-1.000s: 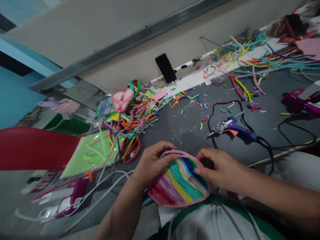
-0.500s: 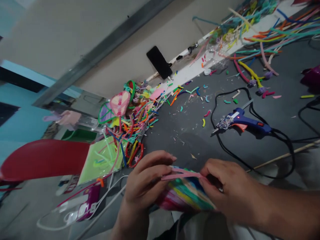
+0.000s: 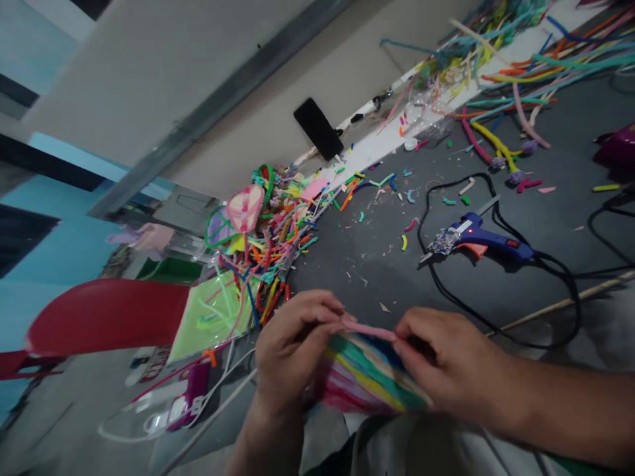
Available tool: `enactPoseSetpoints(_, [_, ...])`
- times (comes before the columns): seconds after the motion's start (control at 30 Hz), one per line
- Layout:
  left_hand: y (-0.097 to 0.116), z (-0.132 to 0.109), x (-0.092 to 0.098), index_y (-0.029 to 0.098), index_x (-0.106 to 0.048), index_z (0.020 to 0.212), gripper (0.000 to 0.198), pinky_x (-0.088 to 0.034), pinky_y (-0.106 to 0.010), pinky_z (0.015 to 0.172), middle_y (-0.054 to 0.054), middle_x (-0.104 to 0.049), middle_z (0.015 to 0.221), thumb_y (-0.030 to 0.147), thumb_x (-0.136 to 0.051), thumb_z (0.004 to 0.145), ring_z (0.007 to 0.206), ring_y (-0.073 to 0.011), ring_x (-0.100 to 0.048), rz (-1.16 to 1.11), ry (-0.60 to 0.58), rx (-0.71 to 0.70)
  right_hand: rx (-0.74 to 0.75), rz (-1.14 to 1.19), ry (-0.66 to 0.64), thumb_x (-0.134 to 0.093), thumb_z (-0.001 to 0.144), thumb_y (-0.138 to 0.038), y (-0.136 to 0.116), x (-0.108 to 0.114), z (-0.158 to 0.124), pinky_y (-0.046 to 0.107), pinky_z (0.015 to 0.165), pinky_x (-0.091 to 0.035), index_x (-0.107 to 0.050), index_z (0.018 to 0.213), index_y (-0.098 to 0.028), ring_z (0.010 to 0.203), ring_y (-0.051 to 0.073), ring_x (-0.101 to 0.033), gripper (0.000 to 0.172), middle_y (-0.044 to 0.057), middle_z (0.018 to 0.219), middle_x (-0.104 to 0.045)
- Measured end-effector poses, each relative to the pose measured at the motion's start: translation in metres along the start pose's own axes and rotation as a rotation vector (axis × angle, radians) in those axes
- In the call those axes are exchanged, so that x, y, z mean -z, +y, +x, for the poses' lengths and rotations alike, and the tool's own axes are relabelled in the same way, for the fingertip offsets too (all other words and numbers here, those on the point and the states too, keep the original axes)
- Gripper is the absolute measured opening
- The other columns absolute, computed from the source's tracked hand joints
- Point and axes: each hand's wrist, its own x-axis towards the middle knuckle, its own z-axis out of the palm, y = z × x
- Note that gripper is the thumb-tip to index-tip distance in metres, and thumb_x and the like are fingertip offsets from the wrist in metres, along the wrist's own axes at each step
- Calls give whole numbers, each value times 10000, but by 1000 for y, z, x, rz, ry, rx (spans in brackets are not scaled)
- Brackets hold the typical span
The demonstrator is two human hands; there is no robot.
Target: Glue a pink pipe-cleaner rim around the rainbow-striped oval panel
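Between my hands runs a pink pipe cleaner [image 3: 370, 330], lying along the top edge of a striped piece [image 3: 364, 377] made of colourful fuzzy strands. My left hand [image 3: 297, 347] pinches the pink strand at its left end, thumb against fingers. At the other end my right hand [image 3: 439, 350] is closed on the same strand, with its fingertips at the piece's edge. Parts of the striped piece are hidden behind both hands. Beyond my right hand, a blue glue gun [image 3: 481, 238] rests on the dark table [image 3: 347, 284], its red light lit.
Pipe cleaners [image 3: 278, 244] are heaped at the left edge, near a green sheet in plastic [image 3: 208, 311]. A black phone [image 3: 318, 129] leans against the wall. Black cord [image 3: 570, 284] loops around the glue gun. A red chair [image 3: 109, 317] stands at left. Long pipe cleaners [image 3: 560, 73] lie far right.
My left thumb and fingers have closed on the pink pipe cleaner, which was doubled and loose and now lies pressed along the striped piece's edge. The camera view has shifted slightly.
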Motion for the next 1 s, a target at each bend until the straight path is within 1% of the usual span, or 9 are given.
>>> enactPoseSetpoints(0.1, [-4,20,-9,191,-654,742,68,-494,-256,752,-17,-647,843,144,-667,790,818,-151,-617,-117,16,17,-13,-10,76,-504,849,-177,9,5,14,236,559,-369,-572,797,-205,612,121,-542,90,-10,694,-598])
enactPoseSetpoints(0.17, [-5,30,-14,177,-653,725,65,-481,-235,735,-16,-648,829,172,-684,781,811,-144,-604,-178,-3,86,-34,-54,119,-518,842,-186,15,7,22,236,550,-363,-569,795,-204,595,120,-536,72,-15,676,-592])
enactPoseSetpoints(0.33, [-7,35,-22,152,-659,730,119,-464,-206,669,-17,-641,811,253,-715,760,750,-127,-577,-299,-24,297,13,-162,208,-528,849,-207,25,8,26,267,604,-403,-565,845,-206,666,152,-568,38,5,730,-613])
enactPoseSetpoints(0.37, [-8,34,-24,149,-660,726,133,-461,-203,667,-17,-641,813,264,-720,755,748,-124,-574,-315,-12,324,20,-160,227,-527,851,-203,27,7,25,277,628,-423,-567,903,-207,697,161,-582,65,15,765,-624])
enactPoseSetpoints(0.5, [-15,30,-29,139,-664,734,199,-441,-189,613,-12,-638,807,318,-749,727,694,-107,-557,-398,15,442,112,-118,231,-500,867,-145,37,4,22,297,702,-488,-473,1223,-217,823,177,-633,364,61,964,-664])
enactPoseSetpoints(0.6, [-16,30,-31,135,-666,750,242,-428,-185,572,-4,-631,771,357,-757,715,639,-96,-542,-437,18,517,246,-129,240,-471,884,-109,44,1,21,310,753,-506,-489,1246,-247,888,180,-637,387,65,1036,-666])
enactPoseSetpoints(0.73, [-14,29,-31,138,-660,741,251,-425,-177,583,0,-634,764,366,-759,711,649,-92,-540,-450,37,535,319,-117,226,-460,867,-46,49,-1,18,294,712,-512,-514,1285,-273,817,164,-617,478,47,958,-641])
enactPoseSetpoints(0.83, [-12,27,-29,136,-650,721,235,-427,-170,600,-6,-640,805,348,-752,723,677,-90,-546,-462,39,511,345,-113,200,-435,842,9,50,-2,17,294,734,-514,-495,1335,-293,862,164,-609,580,52,995,-610])
enactPoseSetpoints(1.0, [-10,23,-25,152,-630,757,203,-450,-177,644,-9,-636,880,340,-702,784,732,-100,-574,-521,32,466,358,-42,187,-416,851,23,53,-5,19,286,720,-506,-477,1354,-296,863,159,-584,598,52,994,-588])
